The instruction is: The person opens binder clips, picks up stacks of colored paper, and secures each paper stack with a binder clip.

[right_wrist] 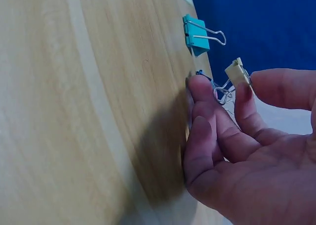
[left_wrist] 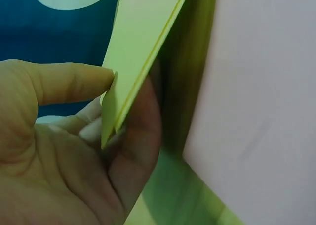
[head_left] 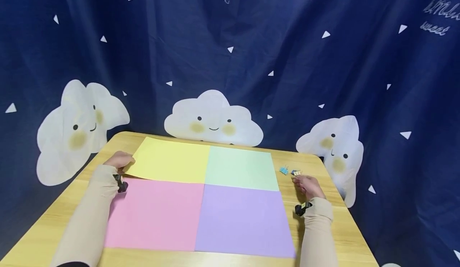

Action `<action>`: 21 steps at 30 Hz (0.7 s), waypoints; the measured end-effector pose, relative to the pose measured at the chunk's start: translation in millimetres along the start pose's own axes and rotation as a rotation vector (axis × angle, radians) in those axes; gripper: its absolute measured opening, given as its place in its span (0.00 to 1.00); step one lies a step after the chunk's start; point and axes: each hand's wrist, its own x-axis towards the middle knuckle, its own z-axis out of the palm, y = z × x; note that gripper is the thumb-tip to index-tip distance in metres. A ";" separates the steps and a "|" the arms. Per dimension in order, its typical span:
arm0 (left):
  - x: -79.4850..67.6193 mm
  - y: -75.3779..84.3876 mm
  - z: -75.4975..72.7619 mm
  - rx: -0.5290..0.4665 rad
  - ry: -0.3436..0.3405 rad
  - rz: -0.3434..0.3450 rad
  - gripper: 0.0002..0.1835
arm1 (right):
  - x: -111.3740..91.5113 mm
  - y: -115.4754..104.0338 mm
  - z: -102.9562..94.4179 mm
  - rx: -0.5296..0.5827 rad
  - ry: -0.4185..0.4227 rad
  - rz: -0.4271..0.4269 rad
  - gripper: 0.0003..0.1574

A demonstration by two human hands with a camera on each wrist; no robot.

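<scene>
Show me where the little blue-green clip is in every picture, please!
Head: the blue-green clip is on the table, just right of the mint paper.
Left wrist: not in it.
Right wrist: near the top, right of the middle, above the right hand.
Shared landmark: the wooden table, in all three views.

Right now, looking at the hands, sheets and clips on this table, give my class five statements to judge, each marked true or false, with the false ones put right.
1. The left hand pinches the yellow sheet. True.
2. In the head view, the teal clip is to the right of the green sheet. True.
3. The right hand pinches the teal clip. False: it pinches the cream clip.
4. The pink sheet lies to the left of the purple sheet. True.
5. The purple sheet is farther from the person than the green sheet. False: the purple sheet is nearer.
</scene>
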 end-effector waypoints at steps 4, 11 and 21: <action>-3.9 -1.0 0.4 -0.128 -0.049 -0.018 0.35 | -2.5 1.1 -2.2 0.033 0.002 0.000 0.30; -10.1 -5.7 2.2 -0.319 -0.098 -0.017 0.32 | -4.1 4.6 -3.6 0.100 0.007 -0.013 0.22; -17.1 -16.3 2.2 -0.452 -0.134 -0.027 0.34 | -5.5 6.8 -2.4 0.061 0.025 -0.021 0.31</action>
